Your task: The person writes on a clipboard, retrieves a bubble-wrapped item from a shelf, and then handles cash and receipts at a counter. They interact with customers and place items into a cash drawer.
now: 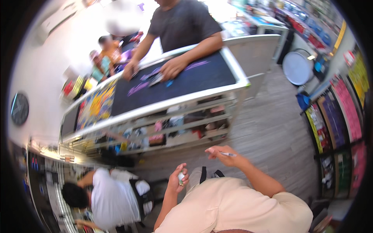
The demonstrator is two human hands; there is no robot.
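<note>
My left hand (178, 178) is closed around a small white and greenish thing (181, 177); fingers cover most of it, so its kind is unclear. Ahead and to the right, my right hand (222, 153) holds a slim, pale pen (228, 154), fingers closed and the pen lying along the hand. Both hands are in the air in front of my body, apart from each other. Beyond them stands a white-framed counter (182, 94) with a dark top. Across it, a person in a dark shirt (182, 23) has both hands on small blue and silvery things (156, 80).
Shelves under the counter hold assorted goods (157, 134). At lower left a person in a white shirt (112, 198) bends toward a lit display case. Racks of colourful packages (334, 116) stand at the right, near a round pale-blue stool top (297, 68). People sit beyond the counter.
</note>
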